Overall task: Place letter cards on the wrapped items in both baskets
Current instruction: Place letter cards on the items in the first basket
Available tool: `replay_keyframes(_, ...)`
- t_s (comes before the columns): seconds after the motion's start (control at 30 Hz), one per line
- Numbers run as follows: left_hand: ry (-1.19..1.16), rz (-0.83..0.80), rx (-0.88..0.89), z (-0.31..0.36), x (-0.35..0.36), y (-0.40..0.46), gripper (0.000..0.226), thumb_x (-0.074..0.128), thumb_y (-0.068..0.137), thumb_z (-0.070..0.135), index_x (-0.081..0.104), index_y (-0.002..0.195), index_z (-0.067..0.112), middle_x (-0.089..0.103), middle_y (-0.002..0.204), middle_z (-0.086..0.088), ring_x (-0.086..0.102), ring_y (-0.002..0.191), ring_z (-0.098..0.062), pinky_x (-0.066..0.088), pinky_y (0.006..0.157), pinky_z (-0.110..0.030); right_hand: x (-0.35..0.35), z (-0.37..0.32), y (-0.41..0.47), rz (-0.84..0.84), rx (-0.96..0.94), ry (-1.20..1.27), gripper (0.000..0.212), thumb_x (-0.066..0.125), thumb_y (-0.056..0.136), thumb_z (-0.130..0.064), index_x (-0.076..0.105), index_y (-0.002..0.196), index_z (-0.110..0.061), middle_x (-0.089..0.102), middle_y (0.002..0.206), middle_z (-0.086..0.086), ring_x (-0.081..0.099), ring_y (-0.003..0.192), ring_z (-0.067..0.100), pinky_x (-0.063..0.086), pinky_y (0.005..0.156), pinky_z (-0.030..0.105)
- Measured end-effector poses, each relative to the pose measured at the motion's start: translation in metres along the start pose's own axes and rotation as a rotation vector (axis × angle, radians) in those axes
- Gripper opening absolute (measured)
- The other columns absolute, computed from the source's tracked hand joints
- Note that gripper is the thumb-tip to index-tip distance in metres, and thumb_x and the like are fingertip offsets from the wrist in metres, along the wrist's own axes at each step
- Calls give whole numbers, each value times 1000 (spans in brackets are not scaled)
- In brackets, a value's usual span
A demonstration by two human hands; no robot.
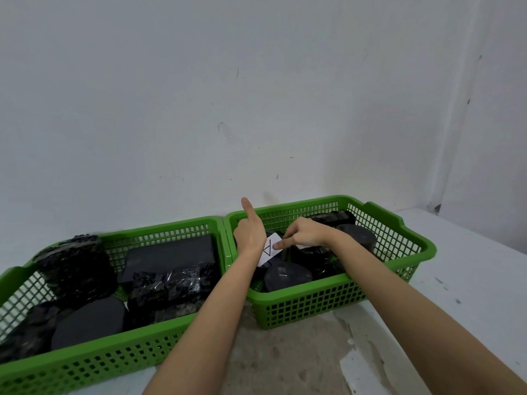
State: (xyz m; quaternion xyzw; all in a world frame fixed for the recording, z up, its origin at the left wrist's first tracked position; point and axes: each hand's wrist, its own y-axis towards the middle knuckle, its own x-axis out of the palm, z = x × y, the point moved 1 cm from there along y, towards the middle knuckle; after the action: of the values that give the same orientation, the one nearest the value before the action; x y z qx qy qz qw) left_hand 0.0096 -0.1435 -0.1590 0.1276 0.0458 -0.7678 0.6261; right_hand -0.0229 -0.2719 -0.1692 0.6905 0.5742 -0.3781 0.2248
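Note:
Two green plastic baskets stand side by side against a white wall, the left basket (94,363) and the right basket (410,263), each holding several black wrapped items. A white card marked "A" (269,248) lies over wrapped items at the left end of the right basket. My left hand (251,232) is over that basket's left rim, its forefinger raised, the rest partly hidden behind the wrist. My right hand (299,233) reaches in from the right and presses its forefinger on the card. A round wrapped item (288,276) sits just in front of the card.
The baskets rest on a pale, worn tabletop (470,280) whose bare patch (299,352) lies between my forearms. The wall stands directly behind the baskets. A flat rectangular wrapped item (171,255) lies at the back of the left basket.

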Motion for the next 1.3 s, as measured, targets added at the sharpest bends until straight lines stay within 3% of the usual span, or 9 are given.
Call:
replay_keyframes(0.07, 2, 7, -5, 2, -2, -2, 64, 3, 96, 53, 27, 50, 14, 30, 53, -2, 27, 48, -16, 21, 47, -27, 1, 1, 2, 25, 0, -42, 46, 72, 75, -43, 63, 62, 1, 46, 67, 6, 40, 61, 13, 26, 53, 19)
replay_keyframes(0.23, 34, 0, 3, 3, -3, -2, 65, 3, 96, 53, 26, 49, 15, 29, 52, -3, 27, 47, -16, 21, 47, -28, 1, -1, 2, 75, -7, -136, 62, 62, 82, -48, 31, 43, -10, 27, 50, 4, 28, 49, 17, 22, 50, 23)
replay_keyframes(0.4, 53, -15, 5, 2, -3, 0, 66, 3, 95, 54, 29, 50, 14, 32, 53, -3, 30, 48, -16, 22, 48, -28, 2, -4, 0, 138, -22, -104, 76, 45, 89, -55, 69, 87, 17, 32, 47, 6, 42, 53, 19, 28, 54, 20)
replay_keyframes(0.7, 229, -137, 88, 1, 1, -2, 64, 1, 95, 53, 33, 55, 15, 36, 56, -5, 34, 51, -16, 31, 57, -29, 1, -7, 0, 140, -81, -185, 60, 42, 95, -43, 72, 75, 5, 39, 45, 2, 40, 48, 11, 32, 54, 20)
replay_keyframes(0.8, 260, -190, 62, 0, 1, -4, 68, -1, 94, 55, 41, 61, 13, 40, 60, -6, 40, 60, -18, 33, 73, -31, 5, -6, 3, 130, -69, -241, 54, 39, 96, -44, 54, 64, -3, 45, 56, 6, 49, 66, 23, 39, 70, 30)
replay_keyframes(0.97, 239, -199, 13, -1, 2, -5, 81, 0, 93, 59, 54, 63, 7, 61, 93, -20, 55, 106, -32, 36, 92, -35, 8, -10, 6, 114, -113, -111, 51, 41, 96, -40, 60, 87, 7, 57, 81, 15, 52, 87, 23, 38, 71, 31)
replay_keyframes(1.1, 258, -149, 50, 0, 0, -6, 78, 1, 95, 54, 53, 62, 7, 55, 75, -16, 53, 87, -30, 38, 83, -33, 5, -7, 3, 74, -95, -29, 45, 45, 94, -38, 64, 120, -7, 59, 130, 13, 50, 124, 25, 37, 101, 32)
replay_keyframes(1.17, 319, -147, 88, -2, 2, -7, 78, 3, 98, 46, 67, 89, 2, 57, 74, -21, 58, 87, -35, 43, 94, -42, 6, -9, 2, 72, -107, 1, 40, 50, 92, -35, 60, 120, -9, 60, 129, 12, 50, 120, 23, 38, 95, 32)
replay_keyframes(1.3, 276, -149, 74, 0, 2, -7, 86, -1, 95, 53, 60, 63, 2, 63, 81, -33, 55, 111, -45, 36, 106, -52, 9, -12, 3, 40, -114, -6, 36, 52, 91, -31, 60, 115, -6, 60, 125, 12, 52, 114, 25, 38, 85, 29)
